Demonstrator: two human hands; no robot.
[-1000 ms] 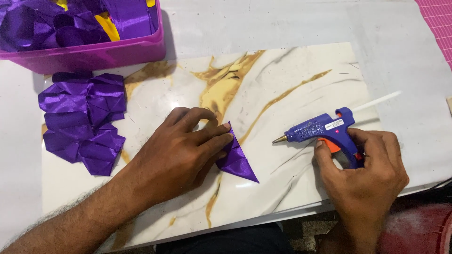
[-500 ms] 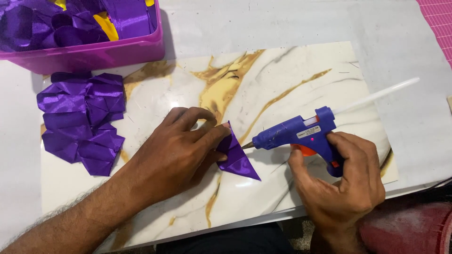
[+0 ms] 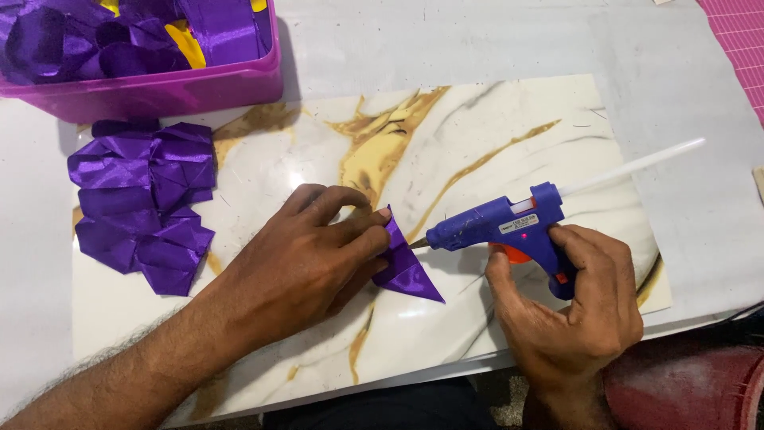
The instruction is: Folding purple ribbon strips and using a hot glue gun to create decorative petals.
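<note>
- Left hand (image 3: pixel 306 255) lies flat-ish on the marble mat (image 3: pixel 605 111), fingers curled down and pinching a folded purple ribbon piece (image 3: pixel 406 267) against it.
- The ribbon sticks out just past the left fingertips, a small triangle with its long point running away toward the near-right.
- Right hand (image 3: pixel 577 306) is closed round the grip of a blue glue gun (image 3: pixel 501 227), one finger by the orange trigger; can't tell if it's squeezed.
- Key bit: the gun's long axis runs pretty much sideways, nozzle aimed leftward from the right hand straight at the ribbon's upper edge, tip touching or just about.
- So the ribbon sits left of the right hand, between both hands, and the left hand is the nearer one.
- Glue stick (image 3: pixel 637 167) pokes out the back, up and away to the right.
- Pile of folded purple pieces (image 3: pixel 143 199) lies well left of the left hand.
</note>
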